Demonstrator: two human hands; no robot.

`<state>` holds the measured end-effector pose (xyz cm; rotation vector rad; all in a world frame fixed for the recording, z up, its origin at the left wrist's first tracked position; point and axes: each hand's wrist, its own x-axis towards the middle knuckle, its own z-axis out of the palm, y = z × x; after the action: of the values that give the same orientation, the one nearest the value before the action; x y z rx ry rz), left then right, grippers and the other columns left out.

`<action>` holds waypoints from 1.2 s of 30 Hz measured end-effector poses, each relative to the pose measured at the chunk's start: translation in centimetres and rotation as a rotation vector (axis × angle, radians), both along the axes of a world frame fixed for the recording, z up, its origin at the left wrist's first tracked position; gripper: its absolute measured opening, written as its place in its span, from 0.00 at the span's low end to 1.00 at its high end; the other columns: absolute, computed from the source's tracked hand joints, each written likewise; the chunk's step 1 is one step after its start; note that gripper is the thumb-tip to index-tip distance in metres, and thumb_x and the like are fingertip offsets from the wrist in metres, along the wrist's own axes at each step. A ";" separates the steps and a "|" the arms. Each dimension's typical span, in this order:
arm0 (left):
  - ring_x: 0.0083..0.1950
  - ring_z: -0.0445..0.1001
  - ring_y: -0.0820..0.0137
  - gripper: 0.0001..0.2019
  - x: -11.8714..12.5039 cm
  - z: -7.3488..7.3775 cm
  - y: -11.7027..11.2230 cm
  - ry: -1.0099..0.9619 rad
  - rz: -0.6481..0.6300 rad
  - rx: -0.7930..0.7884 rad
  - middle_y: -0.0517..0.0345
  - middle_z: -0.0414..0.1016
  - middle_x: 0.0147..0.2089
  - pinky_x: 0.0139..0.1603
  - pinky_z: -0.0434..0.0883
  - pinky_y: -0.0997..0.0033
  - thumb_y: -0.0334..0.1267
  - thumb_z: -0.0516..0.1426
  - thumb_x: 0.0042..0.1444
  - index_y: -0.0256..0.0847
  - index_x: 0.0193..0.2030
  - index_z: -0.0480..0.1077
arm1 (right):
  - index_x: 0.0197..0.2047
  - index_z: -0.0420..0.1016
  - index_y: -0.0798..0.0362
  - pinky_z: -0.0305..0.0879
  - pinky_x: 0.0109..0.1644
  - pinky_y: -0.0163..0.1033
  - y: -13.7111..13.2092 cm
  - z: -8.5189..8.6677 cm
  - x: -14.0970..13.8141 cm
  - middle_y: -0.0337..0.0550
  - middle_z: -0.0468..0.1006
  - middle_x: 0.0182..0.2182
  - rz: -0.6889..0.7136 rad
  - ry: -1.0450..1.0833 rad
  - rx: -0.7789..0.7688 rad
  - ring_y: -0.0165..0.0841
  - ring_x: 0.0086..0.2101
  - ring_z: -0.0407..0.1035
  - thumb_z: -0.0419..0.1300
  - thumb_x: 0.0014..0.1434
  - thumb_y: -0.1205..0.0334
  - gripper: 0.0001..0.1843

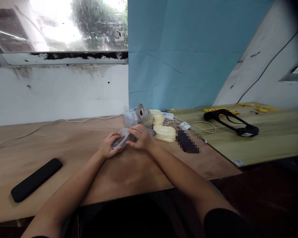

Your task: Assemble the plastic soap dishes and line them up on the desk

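Observation:
A translucent plastic container [121, 140] with a pale rim is held tilted just above or on the brown table. My left hand [110, 145] grips its left side, thumb along the near edge and fingers at the far rim. From the right, my right hand [141, 137] closes on the opposite edge with bent fingers. Behind my right hand, part of another clear plastic piece [152, 133] shows. Close by stand a stack of cream plastic lids or trays [164, 133] and a second cream stack [157, 116]. A grey curved piece [142, 113] leans beside a clear plastic bag [130, 118].
A long black case-like object [36, 180] lies at the left. White cables and a plug [184, 126] lie behind a blurred dark item [187, 142]. On the right-hand table rest a black headset strap [232, 123] and yellow items [263, 109]. A blue sheet [183, 56] covers the wall.

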<state>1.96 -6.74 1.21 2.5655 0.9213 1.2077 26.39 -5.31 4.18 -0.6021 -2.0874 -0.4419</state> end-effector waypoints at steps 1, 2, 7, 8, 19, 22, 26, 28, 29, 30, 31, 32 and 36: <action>0.54 0.70 0.55 0.26 -0.1 -0.1 0.0 -0.014 -0.002 0.007 0.42 0.68 0.54 0.53 0.69 0.56 0.52 0.56 0.54 0.39 0.55 0.67 | 0.53 0.71 0.48 0.64 0.55 0.47 -0.5 -0.1 -0.9 0.47 0.75 0.50 0.036 -0.077 -0.007 0.41 0.50 0.67 0.59 0.56 0.40 0.28; 0.54 0.70 0.55 0.28 -0.2 -0.2 0.1 -0.030 -0.004 0.017 0.42 0.68 0.54 0.53 0.69 0.55 0.53 0.57 0.52 0.39 0.57 0.66 | 0.55 0.70 0.47 0.63 0.57 0.47 -0.8 -0.2 -1.4 0.47 0.73 0.53 0.056 -0.118 -0.010 0.42 0.53 0.66 0.59 0.55 0.39 0.30; 0.53 0.71 0.55 0.36 -0.4 -0.6 0.2 -0.097 -0.057 0.090 0.42 0.69 0.54 0.52 0.69 0.55 0.53 0.61 0.48 0.40 0.62 0.59 | 0.51 0.72 0.46 0.61 0.59 0.47 -0.8 -0.4 -1.4 0.46 0.74 0.53 0.091 -0.186 -0.018 0.42 0.54 0.65 0.59 0.53 0.34 0.31; 0.54 0.71 0.54 0.37 -0.3 -0.6 0.2 -0.105 -0.080 0.083 0.42 0.68 0.55 0.53 0.69 0.55 0.53 0.61 0.49 0.40 0.63 0.57 | 0.48 0.74 0.46 0.62 0.58 0.46 -0.6 -0.5 -1.2 0.45 0.76 0.50 0.101 -0.193 -0.013 0.41 0.53 0.66 0.60 0.53 0.34 0.28; 0.57 0.68 0.55 0.34 -0.1 -1.5 1.1 -0.076 0.006 -0.073 0.37 0.61 0.62 0.53 0.68 0.54 0.52 0.53 0.59 0.39 0.69 0.49 | 0.35 0.73 0.51 0.63 0.40 0.45 1.5 0.7 5.6 0.46 0.75 0.29 -0.109 0.138 0.037 0.39 0.33 0.67 0.57 0.55 0.36 0.24; 0.54 0.70 0.57 0.30 -0.2 -1.4 1.1 -0.061 0.043 -0.093 0.40 0.64 0.59 0.53 0.69 0.56 0.50 0.53 0.60 0.39 0.66 0.55 | 0.34 0.73 0.50 0.61 0.40 0.45 1.6 0.8 7.1 0.46 0.73 0.29 -0.154 0.147 0.017 0.39 0.33 0.65 0.55 0.58 0.42 0.20; 0.52 0.71 0.59 0.26 0.0 -1.0 0.8 -0.005 0.059 -0.108 0.41 0.66 0.58 0.53 0.69 0.56 0.49 0.51 0.61 0.39 0.62 0.60 | 0.30 0.72 0.51 0.60 0.38 0.44 2.0 0.5 7.8 0.45 0.71 0.27 -0.131 0.014 -0.068 0.37 0.32 0.63 0.55 0.57 0.53 0.12; 0.51 0.72 0.60 0.24 0.1 -0.8 0.7 0.034 0.053 -0.112 0.42 0.67 0.57 0.53 0.68 0.57 0.49 0.50 0.62 0.39 0.60 0.62 | 0.30 0.72 0.52 0.60 0.38 0.43 2.3 0.3 8.1 0.43 0.71 0.26 -0.092 -0.068 -0.111 0.36 0.32 0.63 0.56 0.57 0.53 0.11; 0.50 0.72 0.60 0.23 0.1 -0.8 0.7 0.053 0.049 -0.120 0.42 0.68 0.55 0.53 0.68 0.57 0.49 0.50 0.62 0.39 0.59 0.64 | 0.29 0.72 0.52 0.60 0.38 0.42 2.5 0.3 8.2 0.42 0.71 0.26 -0.082 -0.086 -0.121 0.36 0.31 0.64 0.57 0.56 0.53 0.12; 0.50 0.72 0.60 0.22 0.1 -0.8 0.7 0.071 0.046 -0.131 0.43 0.70 0.54 0.53 0.68 0.58 0.49 0.49 0.63 0.39 0.58 0.65 | 0.29 0.72 0.52 0.60 0.38 0.42 2.6 0.2 8.4 0.42 0.71 0.25 -0.084 -0.083 -0.119 0.36 0.31 0.64 0.58 0.56 0.52 0.12; 0.50 0.72 0.60 0.21 0.1 -0.9 0.8 0.088 0.043 -0.146 0.44 0.71 0.52 0.53 0.68 0.58 0.49 0.49 0.63 0.39 0.56 0.67 | 0.28 0.72 0.51 0.60 0.38 0.42 2.6 0.2 8.4 0.42 0.71 0.25 -0.093 -0.062 -0.105 0.36 0.31 0.64 0.59 0.56 0.50 0.13; 0.50 0.72 0.59 0.21 0.1 -1.0 0.9 0.105 0.044 -0.162 0.45 0.73 0.50 0.53 0.67 0.58 0.50 0.49 0.63 0.40 0.55 0.68 | 0.28 0.72 0.51 0.60 0.38 0.42 2.6 0.3 8.4 0.42 0.71 0.25 -0.104 -0.029 -0.080 0.36 0.31 0.64 0.59 0.55 0.49 0.14; 0.52 0.72 0.56 0.22 0.1 -1.9 1.7 0.185 0.113 -0.182 0.44 0.74 0.50 0.55 0.66 0.55 0.53 0.50 0.61 0.40 0.50 0.73 | 0.25 0.70 0.51 0.59 0.37 0.42 1.4 0.7 6.5 0.44 0.72 0.23 -0.107 0.111 0.043 0.36 0.30 0.64 0.58 0.58 0.50 0.15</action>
<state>2.09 -5.02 -0.68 2.5391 1.1698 0.8758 32.85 -3.92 4.84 -0.6999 -1.9415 -0.5021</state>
